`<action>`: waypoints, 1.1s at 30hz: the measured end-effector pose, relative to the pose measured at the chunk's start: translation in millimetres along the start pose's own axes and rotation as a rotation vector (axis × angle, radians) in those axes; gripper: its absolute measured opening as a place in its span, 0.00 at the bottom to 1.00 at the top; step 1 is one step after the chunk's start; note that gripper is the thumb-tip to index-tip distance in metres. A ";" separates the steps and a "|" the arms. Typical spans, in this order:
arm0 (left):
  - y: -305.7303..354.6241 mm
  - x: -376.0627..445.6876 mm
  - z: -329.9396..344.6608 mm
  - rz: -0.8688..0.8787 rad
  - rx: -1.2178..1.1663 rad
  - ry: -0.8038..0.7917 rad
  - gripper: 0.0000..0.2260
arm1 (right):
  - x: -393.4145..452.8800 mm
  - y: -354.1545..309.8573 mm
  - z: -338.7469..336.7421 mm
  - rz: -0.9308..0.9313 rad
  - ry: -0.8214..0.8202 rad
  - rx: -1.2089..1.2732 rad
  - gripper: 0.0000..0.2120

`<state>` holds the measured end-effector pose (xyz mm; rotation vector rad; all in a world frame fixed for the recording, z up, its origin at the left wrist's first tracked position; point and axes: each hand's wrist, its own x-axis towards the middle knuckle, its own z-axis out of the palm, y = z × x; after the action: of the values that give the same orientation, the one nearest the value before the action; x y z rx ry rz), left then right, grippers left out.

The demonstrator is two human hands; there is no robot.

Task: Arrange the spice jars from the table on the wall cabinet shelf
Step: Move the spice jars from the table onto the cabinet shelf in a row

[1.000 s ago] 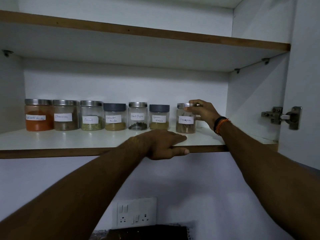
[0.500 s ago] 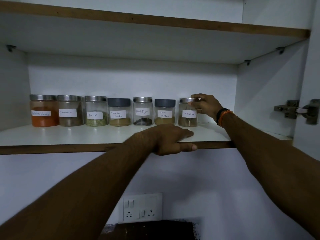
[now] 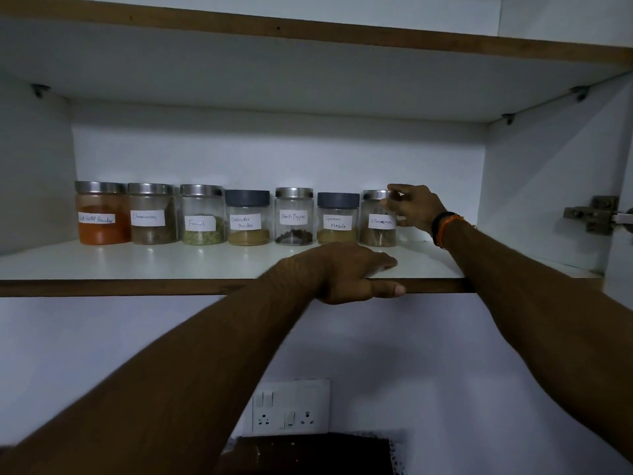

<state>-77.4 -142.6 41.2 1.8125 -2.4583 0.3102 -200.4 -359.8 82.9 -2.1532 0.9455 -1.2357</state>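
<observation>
My right hand (image 3: 412, 209) on rightmost cinnamon jar (image 3: 378, 219) — fingers curled round lid and far side, jar upright on shelf (image 3: 171, 265), far end of seven-jar row, just beside garam masala jar (image 3: 337, 217). My left hand (image 3: 349, 274) flat on shelf's near edge — fingers together, thumb under lip.

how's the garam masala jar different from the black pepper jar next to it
The clear garam masala jar has a dark grey lid; the clear black pepper jar has a shiny metal lid. The garam masala jar holds tan powder, the black pepper jar dark whole pieces. The garam masala jar looks shorter than the black pepper jar. Both stand upright on the white shelf, each with a handwritten white label.
</observation>
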 end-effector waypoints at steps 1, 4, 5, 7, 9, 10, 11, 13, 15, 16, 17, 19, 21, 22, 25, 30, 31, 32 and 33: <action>-0.4 0.2 0.1 0.001 -0.002 0.002 0.30 | 0.4 0.3 0.1 0.006 -0.001 0.002 0.27; -2.1 0.4 1.0 0.003 -0.005 0.013 0.30 | 1.0 1.5 -0.8 0.012 -0.007 -0.003 0.27; -2.7 0.6 1.0 0.003 -0.006 0.015 0.30 | 1.2 1.9 -1.0 0.006 -0.007 -0.016 0.27; -3.9 1.0 1.2 0.007 -0.008 0.018 0.30 | 0.7 2.5 0.1 -0.011 -0.007 -0.077 0.28; -4.0 1.3 2.0 0.012 -0.004 0.027 0.30 | -3.1 2.5 0.3 -0.018 0.003 -0.163 0.28; -4.3 1.5 2.2 0.013 0.004 0.033 0.30 | -6.4 1.8 -0.4 -0.013 0.015 -0.193 0.28; -3.7 1.4 2.8 0.013 0.012 0.039 0.30 | -11.2 0.9 -2.9 -0.008 0.032 -0.207 0.28; -3.8 0.8 3.0 0.007 0.023 0.045 0.31 | -22.3 -2.4 -9.2 -0.018 0.071 -0.203 0.28; -4.3 0.3 2.7 -0.001 0.030 0.051 0.31 | -37.4 -7.2 -17.3 -0.048 0.105 -0.165 0.27; -2.8 -0.7 3.3 -0.002 0.039 0.059 0.31 | -48.6 -9.7 -22.3 -0.062 0.112 -0.147 0.27; -3.8 -0.6 3.2 0.001 0.058 0.076 0.31 | -58.4 -13.3 -25.6 -0.074 0.115 -0.127 0.26; -3.1 -1.4 5.5 0.007 0.098 0.113 0.31 | -83.2 -20.3 -32.3 -0.085 0.122 -0.085 0.24; -1.8 -3.1 8.4 -0.008 0.141 0.136 0.31 | -110.3 -27.7 -36.6 -0.103 0.144 -0.049 0.20; -2.8 -3.5 8.4 -0.019 0.175 0.151 0.31 | -121.9 -31.9 -37.0 -0.122 0.164 -0.025 0.18; 2.6 -10.1 10.6 -0.062 0.285 0.196 0.31 | -167.7 -39.2 -34.6 -0.195 0.244 0.041 0.12; 24.0 -33.6 29.8 -0.147 0.303 0.373 0.25 | -249.2 -33.8 -7.6 -0.283 0.464 0.026 0.08; 30.8 -41.7 42.0 -0.157 0.306 0.390 0.24 | -268.2 -26.9 3.4 -0.255 0.475 0.041 0.08; 35.8 -47.7 49.3 -0.172 0.329 0.391 0.26 | -282.3 -20.8 13.2 -0.224 0.471 0.062 0.09; 41.5 -56.7 62.2 -0.199 0.356 0.384 0.28 | -300.7 -11.9 25.9 -0.175 0.438 0.083 0.10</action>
<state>-96.0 -90.4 -34.5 1.8786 -2.0389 1.0273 -280.1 -121.8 -85.0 -1.9700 0.8640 -1.8492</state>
